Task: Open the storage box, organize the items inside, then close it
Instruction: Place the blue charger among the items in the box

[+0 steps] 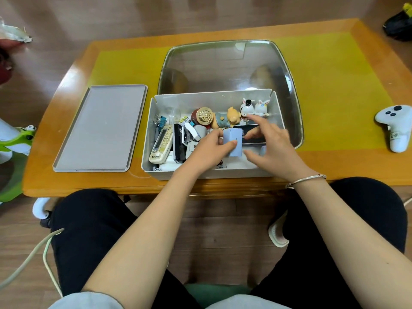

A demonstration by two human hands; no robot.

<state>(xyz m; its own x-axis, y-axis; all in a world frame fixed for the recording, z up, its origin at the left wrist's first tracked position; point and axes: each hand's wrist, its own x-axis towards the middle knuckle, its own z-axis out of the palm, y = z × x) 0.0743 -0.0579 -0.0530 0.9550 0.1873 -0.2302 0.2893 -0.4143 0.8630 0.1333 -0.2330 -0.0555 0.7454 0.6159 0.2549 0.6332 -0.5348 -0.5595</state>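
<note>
Storage box (279, 139) open at the table's (73, 70) near edge, centre; its grey lid (100, 128) lies flat just left of it. Left hand (210, 150) over the box, thumb and fingers pinching a pale blue card (233, 141) held upright. Right hand (270, 143) beside it, fingers spread and relaxed, grasping nothing, above a dark phone (252, 132). Inside: remote (161, 144) and binder clips (160, 122) at left, bunny figurines (254, 107) in the far right corner (packed close). White controller (395, 128) near the table's right edge.
</note>
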